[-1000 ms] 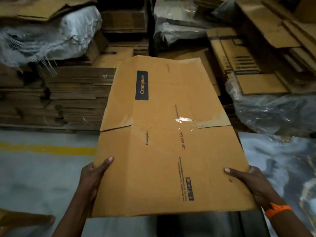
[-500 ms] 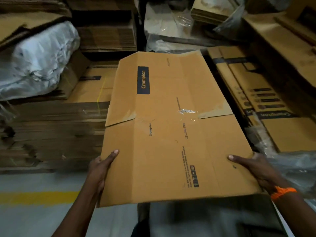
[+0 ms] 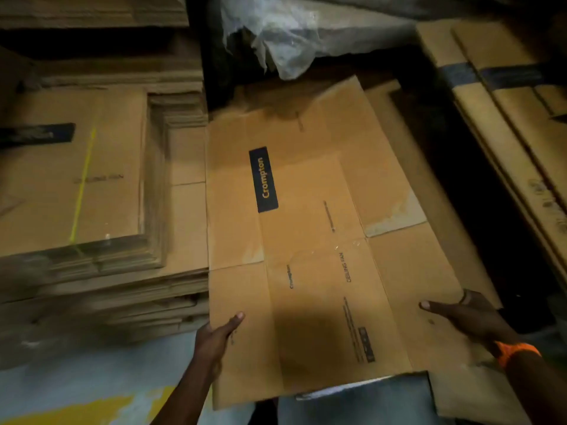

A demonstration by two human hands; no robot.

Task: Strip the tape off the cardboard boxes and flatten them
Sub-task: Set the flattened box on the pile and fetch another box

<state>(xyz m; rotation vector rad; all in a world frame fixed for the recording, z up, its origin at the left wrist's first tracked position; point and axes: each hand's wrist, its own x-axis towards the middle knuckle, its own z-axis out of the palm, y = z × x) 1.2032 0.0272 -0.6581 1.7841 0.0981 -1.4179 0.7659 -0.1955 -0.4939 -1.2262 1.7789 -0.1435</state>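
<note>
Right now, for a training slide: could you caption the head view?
Left hand and right hand hold a flattened brown cardboard box beside a stack of flat cardboard.

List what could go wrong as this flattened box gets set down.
1. The left hand and right hand grip the flattened box only at its near end; the far end may sag or swing.
2. What looks like clear tape glints at the centre crease; it may get stacked unstripped.
3. The far edge lies near the plastic sheet and might snag it.

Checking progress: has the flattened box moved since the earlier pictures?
Yes: the box has gone forward and down, now alongside the left stack.
</note>
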